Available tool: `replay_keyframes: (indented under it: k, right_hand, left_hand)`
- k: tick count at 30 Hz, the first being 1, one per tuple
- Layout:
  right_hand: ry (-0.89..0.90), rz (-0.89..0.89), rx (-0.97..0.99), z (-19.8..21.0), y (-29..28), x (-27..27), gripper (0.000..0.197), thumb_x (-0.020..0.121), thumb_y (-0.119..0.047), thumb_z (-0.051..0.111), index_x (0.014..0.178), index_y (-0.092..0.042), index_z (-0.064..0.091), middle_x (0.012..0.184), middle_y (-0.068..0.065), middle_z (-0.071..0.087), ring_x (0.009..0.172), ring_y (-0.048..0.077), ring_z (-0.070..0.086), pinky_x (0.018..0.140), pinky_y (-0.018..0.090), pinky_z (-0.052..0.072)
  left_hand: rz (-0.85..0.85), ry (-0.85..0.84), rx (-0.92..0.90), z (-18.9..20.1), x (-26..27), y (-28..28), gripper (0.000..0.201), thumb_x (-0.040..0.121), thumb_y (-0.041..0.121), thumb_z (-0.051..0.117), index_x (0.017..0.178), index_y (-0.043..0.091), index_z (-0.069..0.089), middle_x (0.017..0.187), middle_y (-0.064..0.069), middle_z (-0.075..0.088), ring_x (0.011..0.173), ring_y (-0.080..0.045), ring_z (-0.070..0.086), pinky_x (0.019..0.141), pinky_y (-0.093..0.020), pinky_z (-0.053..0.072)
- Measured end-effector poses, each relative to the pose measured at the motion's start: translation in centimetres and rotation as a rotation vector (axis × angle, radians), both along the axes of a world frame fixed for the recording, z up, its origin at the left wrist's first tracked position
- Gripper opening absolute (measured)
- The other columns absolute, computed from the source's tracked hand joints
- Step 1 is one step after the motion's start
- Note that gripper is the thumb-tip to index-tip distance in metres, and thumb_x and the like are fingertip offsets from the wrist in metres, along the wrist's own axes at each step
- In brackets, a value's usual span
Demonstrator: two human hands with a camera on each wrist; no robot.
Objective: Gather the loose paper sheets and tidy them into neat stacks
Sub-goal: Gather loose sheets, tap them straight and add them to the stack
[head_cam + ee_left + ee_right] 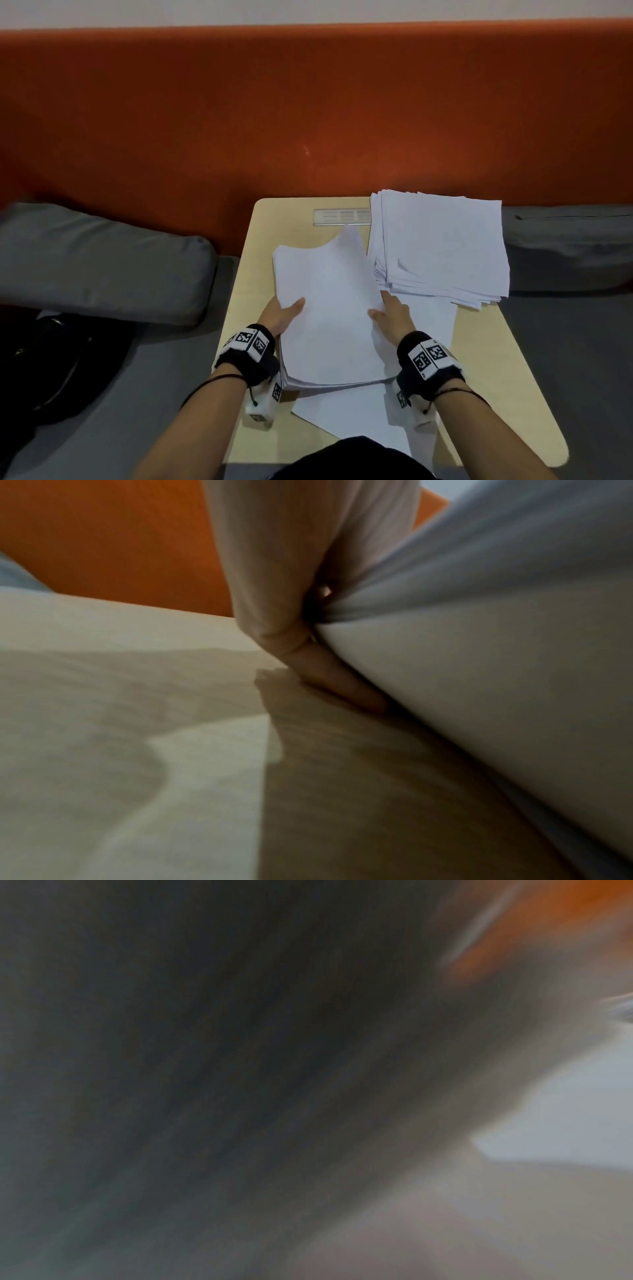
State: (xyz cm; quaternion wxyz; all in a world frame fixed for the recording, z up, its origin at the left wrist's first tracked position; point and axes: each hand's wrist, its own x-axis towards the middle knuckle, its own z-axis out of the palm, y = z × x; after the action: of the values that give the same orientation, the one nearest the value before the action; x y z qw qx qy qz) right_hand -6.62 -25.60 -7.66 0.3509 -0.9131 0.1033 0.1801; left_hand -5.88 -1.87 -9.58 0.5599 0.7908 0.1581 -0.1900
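I see my left hand (286, 313) and right hand (390, 313) gripping the side edges of a paper stack (329, 318) at the tabletop's (486, 377) centre. A looser pile (442, 246) lies at its far right corner, with single sheets (346, 414) under the held stack.

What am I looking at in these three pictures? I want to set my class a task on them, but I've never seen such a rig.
No machine here: a person tidies paper, wearing cameras on head and wrists. The head view looks down on a small table. The left hand and right hand grip a stack of paper by its sides. A messier pile lies at the table's far right, and loose sheets lie underneath the held stack. The left wrist view shows fingers under paper; the right wrist view is just blur.
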Motion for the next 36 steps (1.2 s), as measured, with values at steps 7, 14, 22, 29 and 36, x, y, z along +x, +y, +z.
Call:
replay_keyframes:
  k: [7,14,22,29,36]
  right_hand:
    - [0.046,-0.098,0.025,-0.9,-0.2,0.7,0.059,0.082,-0.043,0.061,0.125,-0.005,0.047,0.123,0.012,0.043,0.123,0.031,0.039,0.092,0.034,0.038]
    - [-0.007,-0.403,0.948,3.9,-0.9,0.1,0.038,0.086,-0.017,0.065,0.12,-0.013,0.048,0.111,0.006,0.062,0.096,0.022,0.063,0.077,0.03,0.053]
    - [-0.549,-0.3,0.759,9.6,0.7,0.4,0.018,0.085,-0.014,0.066,0.101,-0.011,0.059,0.086,-0.005,0.065,0.077,0.01,0.062,0.06,0.012,0.05]
    - [-0.605,-0.336,0.85,9.8,0.9,0.1,0.017,0.082,-0.012,0.069,0.097,-0.01,0.061,0.086,-0.003,0.066,0.072,0.003,0.063,0.059,0.01,0.05]
    - [-0.53,-0.294,0.889,11.3,0.3,0.5,0.01,0.08,-0.011,0.071,0.079,-0.018,0.064,0.08,-0.002,0.067,0.072,0.014,0.063,0.057,0.015,0.053]
  left_hand:
    - [0.028,-0.266,0.036,3.4,-2.0,-1.6,0.055,0.095,0.008,0.051,0.144,0.008,0.025,0.133,0.003,0.042,0.124,-0.011,0.039,0.095,-0.012,0.03]
    - [0.091,-0.487,-0.235,7.6,-1.3,-1.0,0.046,0.093,0.018,0.055,0.136,0.015,0.037,0.137,0.004,0.047,0.127,-0.013,0.045,0.111,-0.033,0.035]
    - [0.227,-0.848,-0.248,11.7,-0.3,-2.8,0.026,0.092,0.008,0.053,0.097,0.033,0.046,0.093,0.014,0.058,0.081,0.015,0.059,0.073,-0.003,0.043]
    - [0.316,-0.976,-0.341,13.1,-0.5,-3.1,0.045,0.07,0.049,0.072,0.099,0.028,0.046,0.085,0.018,0.063,0.074,0.011,0.06,0.066,-0.011,0.048]
    - [0.364,-0.889,-0.34,15.1,-0.2,-4.0,0.035,0.085,0.015,0.065,0.118,0.011,0.055,0.096,0.005,0.064,0.087,-0.014,0.064,0.08,-0.037,0.056]
